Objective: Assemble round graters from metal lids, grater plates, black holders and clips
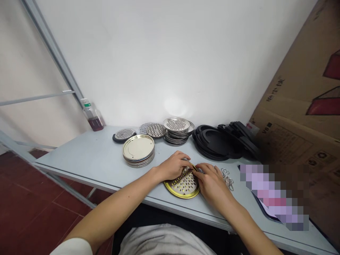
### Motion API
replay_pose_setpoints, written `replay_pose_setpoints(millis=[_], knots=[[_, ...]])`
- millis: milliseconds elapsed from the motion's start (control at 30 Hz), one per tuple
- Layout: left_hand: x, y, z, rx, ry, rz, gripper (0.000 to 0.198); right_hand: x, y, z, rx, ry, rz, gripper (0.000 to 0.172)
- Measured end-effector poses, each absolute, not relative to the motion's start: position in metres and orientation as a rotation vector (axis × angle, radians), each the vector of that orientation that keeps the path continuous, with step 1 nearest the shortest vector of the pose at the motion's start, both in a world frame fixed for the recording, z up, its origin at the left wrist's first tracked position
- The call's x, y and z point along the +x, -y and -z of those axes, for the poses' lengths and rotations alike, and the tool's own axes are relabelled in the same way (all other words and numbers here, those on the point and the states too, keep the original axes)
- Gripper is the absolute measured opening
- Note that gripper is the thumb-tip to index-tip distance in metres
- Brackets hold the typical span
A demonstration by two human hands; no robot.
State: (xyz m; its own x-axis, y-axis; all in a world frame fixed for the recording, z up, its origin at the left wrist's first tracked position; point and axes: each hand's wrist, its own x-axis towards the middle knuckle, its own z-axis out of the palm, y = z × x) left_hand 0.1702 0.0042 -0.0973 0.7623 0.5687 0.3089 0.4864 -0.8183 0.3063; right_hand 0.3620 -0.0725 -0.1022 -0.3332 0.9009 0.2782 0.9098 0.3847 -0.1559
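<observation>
A round metal grater plate (183, 186) with a yellow rim lies on the table close to its front edge. My left hand (174, 165) rests over its far left side, fingers curled onto the perforated face. From the right, my right hand (214, 182) grips the plate's edge, with the thumb reaching in over the holes. The fingertips of both hands meet near the far part of the plate; whether anything small is between them I cannot tell. Just right of my right hand lie several metal rings (227, 179).
Behind stand a stack of cream-coloured round lids (138, 148), a stack of grater plates (175, 125), loose grater discs (156, 130), a black-rimmed grater (124, 135) and black plastic parts (216, 141). A bottle (95, 122) stands far left; a cardboard box (297, 134) borders the right.
</observation>
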Motion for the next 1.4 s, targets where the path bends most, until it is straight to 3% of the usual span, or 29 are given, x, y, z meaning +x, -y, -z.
replay_pose_setpoints(millis=[467,967,1200,1400], knots=[[0.168,-0.002,0.098,2.763,-0.766,-0.598,0.05,0.363,0.073,0.1,-1.581,2.356,0.026,0.04],[0.153,0.032,0.071,2.712,-1.009,-0.681,0.029,0.365,0.068,0.116,-1.479,2.182,-0.021,0.035],[0.122,0.081,0.08,2.706,-1.053,-0.554,0.072,0.36,0.067,0.118,-1.535,2.208,0.004,0.041],[0.118,0.081,0.089,2.665,-1.06,-0.63,0.074,0.361,0.067,0.117,-1.568,2.255,-0.01,0.043]])
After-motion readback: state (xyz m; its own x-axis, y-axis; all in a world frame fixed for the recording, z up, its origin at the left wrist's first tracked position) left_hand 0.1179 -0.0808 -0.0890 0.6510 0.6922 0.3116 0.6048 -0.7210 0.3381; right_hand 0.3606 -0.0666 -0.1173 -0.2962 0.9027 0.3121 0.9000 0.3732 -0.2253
